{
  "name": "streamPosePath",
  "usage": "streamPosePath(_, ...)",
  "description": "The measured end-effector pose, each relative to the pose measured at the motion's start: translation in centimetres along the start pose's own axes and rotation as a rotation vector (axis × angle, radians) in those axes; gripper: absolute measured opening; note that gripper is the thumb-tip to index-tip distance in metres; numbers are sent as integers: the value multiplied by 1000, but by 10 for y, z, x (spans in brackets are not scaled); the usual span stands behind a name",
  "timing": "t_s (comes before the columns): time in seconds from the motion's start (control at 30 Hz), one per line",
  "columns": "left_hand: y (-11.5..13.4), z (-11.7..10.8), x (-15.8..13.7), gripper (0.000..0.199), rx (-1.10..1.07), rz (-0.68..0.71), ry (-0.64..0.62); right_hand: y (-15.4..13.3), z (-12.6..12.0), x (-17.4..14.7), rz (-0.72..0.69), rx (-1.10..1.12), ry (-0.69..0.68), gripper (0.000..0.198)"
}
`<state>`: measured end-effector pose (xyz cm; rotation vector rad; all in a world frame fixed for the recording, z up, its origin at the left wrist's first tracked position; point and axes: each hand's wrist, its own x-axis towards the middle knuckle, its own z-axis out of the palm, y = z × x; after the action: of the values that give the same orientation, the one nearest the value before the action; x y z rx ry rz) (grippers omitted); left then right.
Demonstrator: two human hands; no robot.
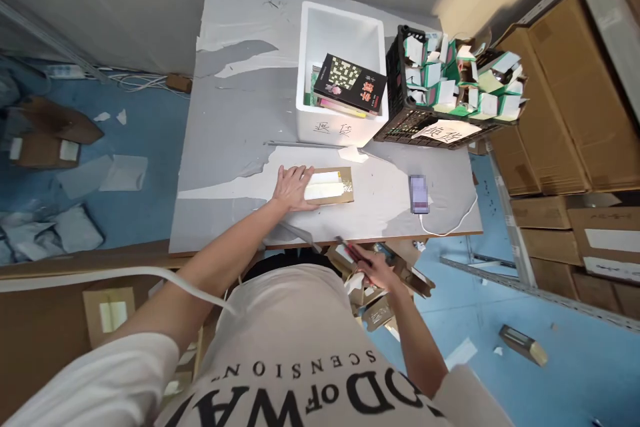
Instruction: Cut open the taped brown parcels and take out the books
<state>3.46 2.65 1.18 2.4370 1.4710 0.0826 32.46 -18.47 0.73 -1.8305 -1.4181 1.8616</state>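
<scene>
On the table lies a small cardboard box (346, 195) with a white label and clear tape on top. My left hand (294, 188) holds its left end, with the fingers over the far side and the thumb along the near side. Just past the front edge of the table, my right hand (376, 269) is closed around a slim red-and-black tool that looks like a box cutter (353, 250), its dark tip pointing up and left. A piece of white paper (355, 282) shows beside that hand; whether the hand holds it, I cannot tell.
A white foam box (342, 19) with boxed goods stands at the back, beside a black crate (395, 121) of opened cartons. A phone (419, 194) on a white cable lies at the right. Cardboard boxes (379, 312) lie below the table edge. Shelved cartons (575, 93) line the right.
</scene>
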Motion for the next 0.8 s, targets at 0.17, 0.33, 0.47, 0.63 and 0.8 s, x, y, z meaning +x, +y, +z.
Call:
streamPosePath(0.17, -7, -4, -2, 109, 24, 88, -41, 21, -27, 14, 45, -144, 565, 65)
streamPosePath(0.33, -9, -1, -14, 93, 78, 245, -36, 7, -23, 87, 171, -525, 729, 60)
streamPosePath(0.47, -2, 6, -32, 74, 53, 259, 39, 3, -8, 124, 278, -646, 739, 61)
streamPosePath(0.63, 3, 8, -42, 49, 56, 265, 153, 8, 1, 136, 311, -702, 741, 64)
streamPosePath(0.8, 2, 8, -42, 17, 177, 316, 228, 1, 4, 130, 268, -734, 771, 64)
